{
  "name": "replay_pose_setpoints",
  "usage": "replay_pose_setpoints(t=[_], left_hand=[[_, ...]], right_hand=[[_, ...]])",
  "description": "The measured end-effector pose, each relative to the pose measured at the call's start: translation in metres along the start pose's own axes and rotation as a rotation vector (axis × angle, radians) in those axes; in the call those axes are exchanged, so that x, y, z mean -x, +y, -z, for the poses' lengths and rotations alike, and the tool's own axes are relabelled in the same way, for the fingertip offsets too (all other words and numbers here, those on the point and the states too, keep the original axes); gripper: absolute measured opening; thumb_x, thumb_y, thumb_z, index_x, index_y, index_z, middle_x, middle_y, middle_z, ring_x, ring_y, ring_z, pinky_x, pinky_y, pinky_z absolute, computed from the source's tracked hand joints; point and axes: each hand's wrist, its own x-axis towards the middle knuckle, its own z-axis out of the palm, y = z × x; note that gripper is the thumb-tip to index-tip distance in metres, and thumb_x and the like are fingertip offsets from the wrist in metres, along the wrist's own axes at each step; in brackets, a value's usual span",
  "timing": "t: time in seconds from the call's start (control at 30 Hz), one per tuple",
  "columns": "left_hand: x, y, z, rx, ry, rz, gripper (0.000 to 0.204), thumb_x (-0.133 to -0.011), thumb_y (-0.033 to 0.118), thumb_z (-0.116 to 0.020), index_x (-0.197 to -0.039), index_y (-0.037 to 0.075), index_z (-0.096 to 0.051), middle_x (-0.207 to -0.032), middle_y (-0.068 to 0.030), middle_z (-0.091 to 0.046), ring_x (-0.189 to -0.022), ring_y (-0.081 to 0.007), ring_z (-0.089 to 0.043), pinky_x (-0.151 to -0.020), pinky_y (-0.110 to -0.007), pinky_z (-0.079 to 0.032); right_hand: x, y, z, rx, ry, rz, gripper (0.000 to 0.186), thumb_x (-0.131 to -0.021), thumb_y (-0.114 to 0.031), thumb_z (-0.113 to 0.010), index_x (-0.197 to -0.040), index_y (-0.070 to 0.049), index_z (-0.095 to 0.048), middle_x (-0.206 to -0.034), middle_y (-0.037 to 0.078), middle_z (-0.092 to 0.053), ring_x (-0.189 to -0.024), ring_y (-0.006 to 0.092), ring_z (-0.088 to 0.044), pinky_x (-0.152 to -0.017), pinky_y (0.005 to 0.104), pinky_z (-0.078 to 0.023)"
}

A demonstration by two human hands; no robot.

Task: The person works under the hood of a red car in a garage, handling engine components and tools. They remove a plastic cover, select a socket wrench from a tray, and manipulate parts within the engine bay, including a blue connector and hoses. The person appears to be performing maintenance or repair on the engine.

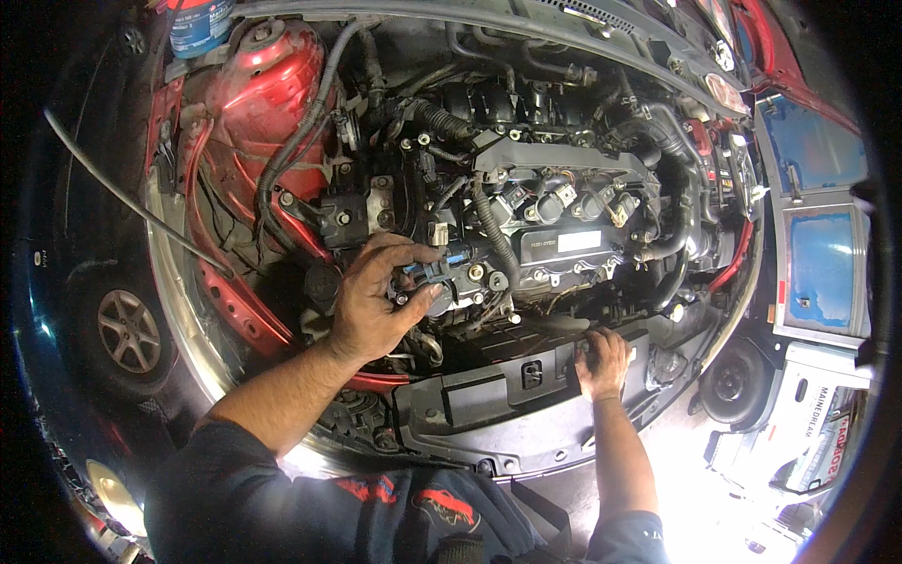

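Note:
My left hand (376, 299) reaches over the left front corner of the engine (536, 211). Its thumb and fingers close around a small dark part with blue bits (430, 273), which looks like an electrical connector. Beside the fingertips runs a black corrugated hose (495, 235). My right hand (604, 365) is at the rear edge of the black plastic front panel (489, 414), its fingers curled down. What those fingers grip, if anything, is hidden. A grey hose-like piece (561, 322) lies just left of them.
Red bodywork (268, 85) bounds the engine bay on the left. A blue container (200, 28) stands at the upper left. Thick black hoses (691, 207) curve along the engine's right side. A dark car (85, 310) is at far left; blue-and-white cabinets (816, 216) are at right.

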Motion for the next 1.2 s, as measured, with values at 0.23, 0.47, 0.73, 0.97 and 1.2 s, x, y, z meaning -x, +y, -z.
replay_pose_setpoints(t=[0.23,0.47,0.73,0.97,1.2], left_hand=[[0.006,0.003,-0.003,0.381,-0.021,0.263,0.037,-0.088,0.004,-0.077,-0.123,0.005,-0.064,-0.108,-0.0067,-0.065,-0.098,-0.0092,-0.063,-0.082,-0.023,-0.052],[0.006,0.003,0.005,0.203,-0.064,0.316,0.035,-0.092,0.025,-0.076,-0.119,0.005,-0.069,-0.090,-0.0015,-0.072,-0.078,-0.0051,-0.064,-0.067,-0.021,-0.051],[0.008,-0.004,0.006,0.135,-0.071,0.305,0.034,-0.098,0.035,-0.067,-0.112,0.003,-0.070,-0.085,-0.0038,-0.071,-0.071,-0.0084,-0.064,-0.064,-0.023,-0.049],[0.002,-0.015,0.001,0.877,0.022,0.821,0.050,-0.101,0.044,-0.048,-0.116,-0.002,-0.063,-0.086,-0.0035,-0.061,-0.073,-0.0146,-0.055,-0.072,-0.032,-0.046],[0.000,-0.016,0.007,1.033,-0.005,0.924,0.051,-0.097,0.045,-0.049,-0.118,0.000,-0.061,-0.084,0.0001,-0.058,-0.071,-0.0151,-0.052,-0.074,-0.033,-0.043]], right_hand=[[-0.001,0.000,0.000,-0.015,-0.013,-0.008,0.046,-0.075,-0.031,-0.069,-0.115,-0.010,-0.065,-0.124,0.013,-0.061,-0.121,0.0330,-0.052,-0.110,0.0487,-0.032],[-0.001,-0.002,0.002,0.006,-0.023,-0.025,0.046,-0.075,-0.032,-0.069,-0.115,-0.010,-0.066,-0.125,0.013,-0.061,-0.121,0.0327,-0.052,-0.110,0.0482,-0.033],[-0.001,-0.002,0.001,-0.016,-0.031,-0.049,0.045,-0.074,-0.033,-0.069,-0.114,-0.011,-0.067,-0.123,0.014,-0.061,-0.122,0.0329,-0.052,-0.110,0.0496,-0.033],[-0.001,-0.001,0.002,-0.011,-0.030,-0.025,0.044,-0.076,-0.030,-0.069,-0.116,-0.011,-0.065,-0.125,0.014,-0.060,-0.124,0.0342,-0.050,-0.110,0.0479,-0.032],[-0.001,-0.002,0.003,-0.028,-0.037,-0.035,0.045,-0.076,-0.030,-0.069,-0.117,-0.011,-0.065,-0.126,0.014,-0.060,-0.124,0.0347,-0.050,-0.110,0.0480,-0.032]])
